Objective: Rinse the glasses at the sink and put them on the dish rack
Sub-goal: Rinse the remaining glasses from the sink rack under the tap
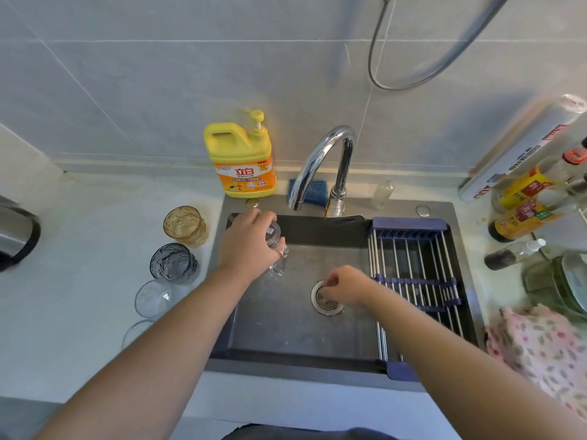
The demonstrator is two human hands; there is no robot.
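Far centre, a yellow detergent bottle [243,160] stands upright with its pump on top, and just right of it lies a blue scouring pad [313,190]. Further right there's a small clear bottle [382,193]. Over on the right, sauce bottles [524,217] crowd beside a long roll [521,147]. Near right lies a floral cloth [540,347]. A kettle [16,236] shows at the left edge.

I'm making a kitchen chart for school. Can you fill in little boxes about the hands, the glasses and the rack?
left hand: grips a clear glass, tipped over the sink
right hand: fingers curled at the drain
waiting on counter: amber glass, grey glass, ribbed clear glass
dish rack: across the sink's right side, no glasses on it
faucet: no stream visible
soap bottle: yellow, behind the sink
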